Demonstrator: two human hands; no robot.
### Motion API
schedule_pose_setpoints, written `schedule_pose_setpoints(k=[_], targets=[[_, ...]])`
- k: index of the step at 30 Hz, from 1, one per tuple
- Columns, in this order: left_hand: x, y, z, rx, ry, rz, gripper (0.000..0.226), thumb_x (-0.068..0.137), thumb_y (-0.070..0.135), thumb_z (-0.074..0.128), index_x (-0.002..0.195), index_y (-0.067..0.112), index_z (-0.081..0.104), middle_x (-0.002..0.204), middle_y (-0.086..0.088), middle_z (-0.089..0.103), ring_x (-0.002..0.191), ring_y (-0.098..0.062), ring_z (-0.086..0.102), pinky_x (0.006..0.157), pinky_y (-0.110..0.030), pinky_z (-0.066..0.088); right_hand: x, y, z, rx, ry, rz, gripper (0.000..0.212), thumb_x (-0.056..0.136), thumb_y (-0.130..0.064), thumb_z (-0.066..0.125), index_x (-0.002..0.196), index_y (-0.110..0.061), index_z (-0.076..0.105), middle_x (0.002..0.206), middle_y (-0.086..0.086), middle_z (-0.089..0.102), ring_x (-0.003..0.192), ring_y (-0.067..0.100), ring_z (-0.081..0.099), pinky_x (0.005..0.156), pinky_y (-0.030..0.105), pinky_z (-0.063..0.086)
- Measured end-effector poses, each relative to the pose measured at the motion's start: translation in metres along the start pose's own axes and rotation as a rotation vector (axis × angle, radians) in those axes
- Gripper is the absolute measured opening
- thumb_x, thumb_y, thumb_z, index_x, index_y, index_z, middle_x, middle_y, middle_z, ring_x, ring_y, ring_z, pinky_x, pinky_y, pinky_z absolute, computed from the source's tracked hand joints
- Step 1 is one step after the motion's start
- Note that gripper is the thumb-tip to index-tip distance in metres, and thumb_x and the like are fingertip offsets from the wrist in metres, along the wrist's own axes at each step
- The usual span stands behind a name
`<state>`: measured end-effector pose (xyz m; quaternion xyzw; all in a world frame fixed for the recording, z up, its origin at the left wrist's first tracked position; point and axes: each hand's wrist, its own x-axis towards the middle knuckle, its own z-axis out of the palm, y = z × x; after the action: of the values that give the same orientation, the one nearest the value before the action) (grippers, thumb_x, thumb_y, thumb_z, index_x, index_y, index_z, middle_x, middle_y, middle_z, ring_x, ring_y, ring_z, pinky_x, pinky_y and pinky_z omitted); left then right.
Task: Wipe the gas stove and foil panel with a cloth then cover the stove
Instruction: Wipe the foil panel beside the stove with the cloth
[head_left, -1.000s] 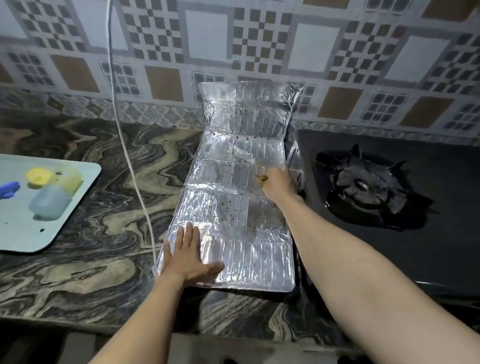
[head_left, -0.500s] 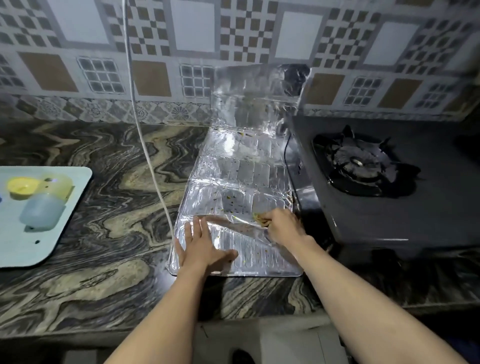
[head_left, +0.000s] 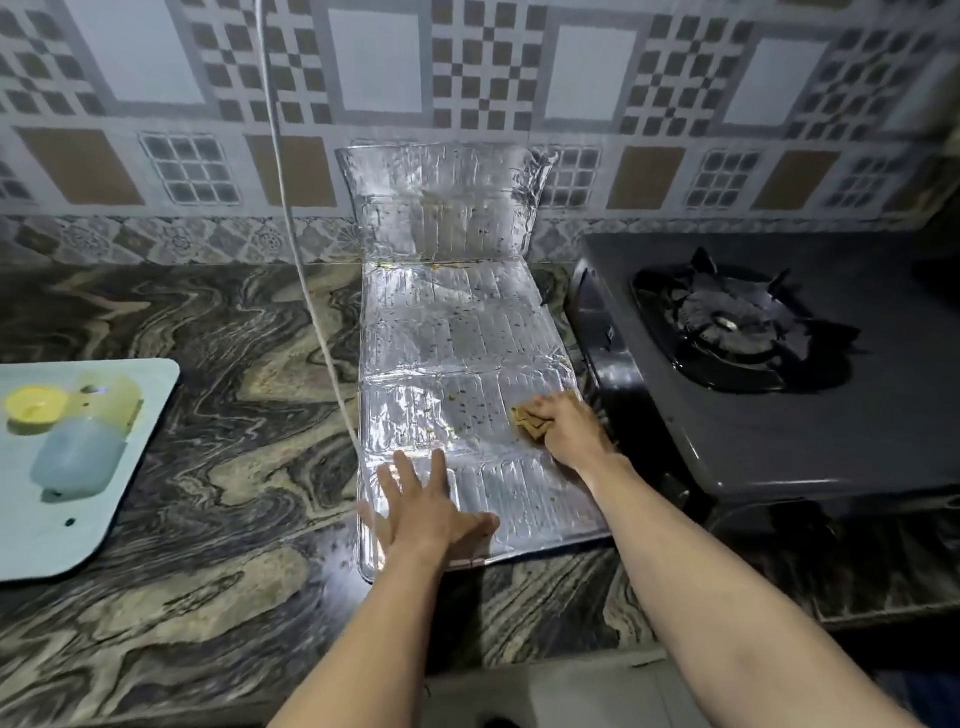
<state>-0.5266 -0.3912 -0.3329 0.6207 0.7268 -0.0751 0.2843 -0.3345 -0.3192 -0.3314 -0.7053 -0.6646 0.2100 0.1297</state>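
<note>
A silver foil panel (head_left: 457, 343) lies flat on the marble counter, its far section propped against the tiled wall. Brown specks dot its surface. My left hand (head_left: 431, 512) presses flat on the panel's near left corner, fingers spread. My right hand (head_left: 569, 431) grips a small brownish cloth (head_left: 527, 421) bunched under its fingers at the panel's right edge. The black gas stove (head_left: 779, 405) stands directly to the right, with its burner grate (head_left: 727, 322) uncovered.
A white cord (head_left: 291, 228) hangs down the wall and runs along the panel's left side. A pale blue tray (head_left: 119, 493) at the left holds a yellow and a blue container. Marble counter (head_left: 218, 415) lies between the tray and the panel.
My right hand with the cloth swept from the panel's middle toward its near end, then slightly back up along the right edge. My left hand stayed pressed on the near left corner.
</note>
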Motion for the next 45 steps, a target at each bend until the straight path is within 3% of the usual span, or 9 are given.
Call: schedule_pose_setpoints(k=[4,7,12,20,26,30,36,39,45], targets=[[0.011,0.011,-0.013,0.041,-0.005,-0.042,0.116,0.066,0.075,0.067,0.153,0.03,0.005,0.16,-0.013,-0.004,0.146,-0.041,-0.001,0.108,-0.069,0.01,0.003,0.003,-0.004,-0.005,-0.015,0.017,0.039,0.091,0.002,0.052,0.124,-0.016,0.064,0.142,0.0,0.052,0.129,0.02,0.048,0.098,0.013,0.027],[0.024,0.021,-0.013,-0.003,-0.01,-0.035,0.115,0.069,0.082,0.056,0.154,0.028,0.0,0.162,-0.009,-0.01,0.146,-0.045,-0.007,0.106,-0.077,0.003,0.013,-0.004,-0.009,-0.011,-0.08,0.043,0.031,0.091,-0.008,0.057,0.118,-0.016,0.068,0.131,0.0,0.062,0.12,0.021,0.056,0.107,0.027,0.038],[0.026,0.026,-0.003,-0.005,0.012,-0.036,0.104,0.078,0.079,0.047,0.154,0.033,-0.007,0.161,-0.004,-0.018,0.145,-0.043,-0.017,0.108,-0.074,0.005,0.041,-0.023,-0.028,-0.054,-0.12,0.081,0.021,0.09,-0.019,0.058,0.102,-0.016,0.076,0.106,0.006,0.072,0.095,0.027,0.066,0.084,0.03,0.054],[0.02,0.024,-0.005,-0.002,0.023,-0.037,0.104,0.076,0.081,0.05,0.154,0.038,-0.003,0.161,-0.001,-0.017,0.145,-0.042,-0.017,0.107,-0.074,0.008,-0.027,0.006,-0.003,-0.1,-0.144,0.07,0.029,0.093,-0.021,0.054,0.12,-0.024,0.067,0.127,0.004,0.063,0.113,0.025,0.06,0.095,0.025,0.046],[0.015,0.023,-0.006,-0.008,0.025,-0.025,0.101,0.076,0.078,0.052,0.153,0.041,-0.001,0.162,0.002,-0.015,0.146,-0.04,-0.015,0.105,-0.075,0.009,-0.102,0.02,-0.006,-0.119,-0.159,-0.009,0.048,0.086,0.002,0.039,0.122,-0.015,0.065,0.133,0.002,0.06,0.125,0.02,0.053,0.104,0.016,0.031],[0.012,0.024,-0.007,-0.016,0.027,-0.031,0.1,0.076,0.078,0.053,0.153,0.042,-0.001,0.162,0.003,-0.015,0.147,-0.039,-0.015,0.105,-0.075,0.009,-0.143,0.019,-0.014,-0.175,-0.23,-0.076,0.05,0.085,0.006,0.038,0.124,-0.01,0.063,0.139,0.008,0.054,0.132,0.022,0.045,0.112,0.029,0.029],[0.015,0.024,-0.005,-0.001,0.022,-0.037,0.101,0.076,0.08,0.05,0.153,0.042,-0.004,0.162,0.003,-0.016,0.147,-0.039,-0.015,0.105,-0.075,0.009,-0.114,-0.004,-0.048,-0.19,-0.457,0.052,0.023,0.087,-0.011,0.056,0.099,-0.016,0.075,0.105,0.004,0.074,0.094,0.02,0.068,0.087,0.03,0.054],[0.018,0.023,-0.004,0.016,0.025,-0.028,0.101,0.076,0.081,0.048,0.153,0.041,-0.005,0.163,0.003,-0.015,0.147,-0.04,-0.014,0.104,-0.076,0.01,-0.048,-0.031,-0.066,-0.013,-0.273,0.049,0.024,0.091,-0.008,0.054,0.104,-0.016,0.073,0.097,-0.003,0.07,0.071,0.015,0.063,0.065,0.025,0.05],[0.024,0.02,0.001,0.062,0.06,-0.018,0.099,0.078,0.082,0.043,0.153,0.04,-0.005,0.162,0.001,-0.013,0.147,-0.039,-0.012,0.105,-0.075,0.012,0.075,-0.063,-0.036,-0.045,-0.017,-0.029,0.021,0.093,-0.01,0.054,0.092,-0.009,0.075,0.084,0.009,0.071,0.072,0.025,0.062,0.06,0.027,0.044]])
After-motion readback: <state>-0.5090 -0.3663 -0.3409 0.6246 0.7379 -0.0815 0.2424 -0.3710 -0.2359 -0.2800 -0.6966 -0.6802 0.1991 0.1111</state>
